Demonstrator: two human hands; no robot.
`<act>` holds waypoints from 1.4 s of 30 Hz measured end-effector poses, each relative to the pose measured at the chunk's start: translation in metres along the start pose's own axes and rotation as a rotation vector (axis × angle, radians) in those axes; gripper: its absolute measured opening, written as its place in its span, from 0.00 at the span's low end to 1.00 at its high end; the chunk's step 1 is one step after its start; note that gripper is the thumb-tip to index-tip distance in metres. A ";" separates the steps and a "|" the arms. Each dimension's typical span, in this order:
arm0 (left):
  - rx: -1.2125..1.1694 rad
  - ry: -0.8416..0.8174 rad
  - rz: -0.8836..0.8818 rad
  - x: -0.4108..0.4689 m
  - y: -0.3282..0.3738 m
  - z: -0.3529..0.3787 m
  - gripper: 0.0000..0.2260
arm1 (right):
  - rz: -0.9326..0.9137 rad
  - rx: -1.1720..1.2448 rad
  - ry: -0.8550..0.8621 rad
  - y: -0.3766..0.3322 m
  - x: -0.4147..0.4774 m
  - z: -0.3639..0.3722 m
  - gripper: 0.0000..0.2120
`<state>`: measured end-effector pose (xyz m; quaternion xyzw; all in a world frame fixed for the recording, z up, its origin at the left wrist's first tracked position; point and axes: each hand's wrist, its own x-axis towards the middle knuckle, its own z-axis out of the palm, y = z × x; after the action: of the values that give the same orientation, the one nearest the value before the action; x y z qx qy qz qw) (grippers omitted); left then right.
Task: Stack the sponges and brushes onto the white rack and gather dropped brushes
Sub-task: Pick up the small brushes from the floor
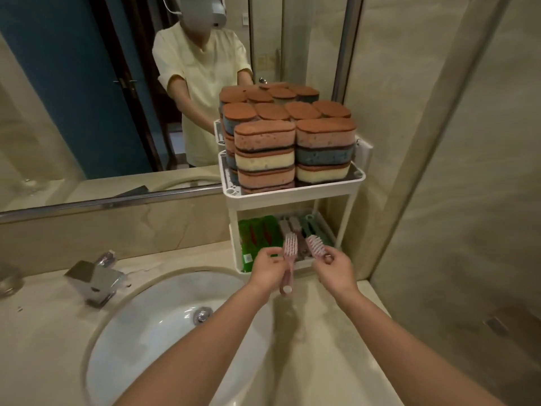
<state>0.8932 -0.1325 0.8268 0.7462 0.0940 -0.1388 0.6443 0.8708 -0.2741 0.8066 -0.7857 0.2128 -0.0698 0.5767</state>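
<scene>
Sponges (294, 148), brown-topped over pink, blue and yellow layers, stand in tight stacks that fill the top shelf of the white rack (295, 193), which sits on the beige counter (336, 332) in the far right corner against the mirror (87, 98). On the rack's lower shelf lie green packs (254, 232) at the left and several brushes (295, 225) in pink and pale green at the right. Just in front of that lower shelf, each hand holds one pink brush. The left hand (268, 269) is closed around the neck of the left pink brush (289, 259), whose bristled head points up and far and whose handle hangs down near, ending in a white tip. The right hand (335, 269) pinches the right pink brush (316, 246) by its lower end between thumb and fingers, head tilted up and to the left. The two brush heads are near each other but apart. Left of the hands lie the white sink (131, 332) and the chrome faucet (93, 281).
</scene>
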 end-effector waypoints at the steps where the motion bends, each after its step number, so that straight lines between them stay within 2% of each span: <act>1: -0.017 0.000 -0.007 0.010 0.003 0.007 0.16 | -0.004 0.000 -0.009 0.001 0.012 -0.004 0.16; 5: -0.046 -0.001 -0.030 0.048 0.010 0.034 0.14 | 0.019 0.019 -0.016 0.009 0.056 -0.012 0.23; 9: -0.011 0.053 -0.074 0.080 0.020 0.056 0.10 | 0.083 0.062 -0.039 0.010 0.090 -0.011 0.16; 12: 0.013 0.053 -0.109 0.102 0.023 0.068 0.06 | 0.109 0.085 -0.090 0.008 0.110 -0.006 0.18; 20: 0.073 0.004 -0.160 0.155 0.025 0.086 0.10 | 0.070 -0.108 -0.154 0.002 0.146 0.006 0.22; 27: 0.188 0.008 -0.159 0.178 0.023 0.100 0.11 | 0.197 -0.215 -0.126 0.001 0.170 0.022 0.25; 34: 0.267 -0.018 -0.114 0.184 0.020 0.098 0.09 | 0.194 -0.284 -0.130 0.009 0.175 0.028 0.24; 40: 0.568 -0.054 0.105 0.179 0.015 0.088 0.12 | 0.174 -0.356 -0.109 0.006 0.172 0.029 0.19; 42: 0.528 -0.070 0.095 0.178 0.011 0.086 0.13 | 0.172 -0.358 -0.101 0.007 0.170 0.028 0.16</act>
<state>1.0576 -0.2257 0.7675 0.8866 -0.0030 -0.1539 0.4362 1.0318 -0.3215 0.7674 -0.8570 0.2588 0.0580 0.4418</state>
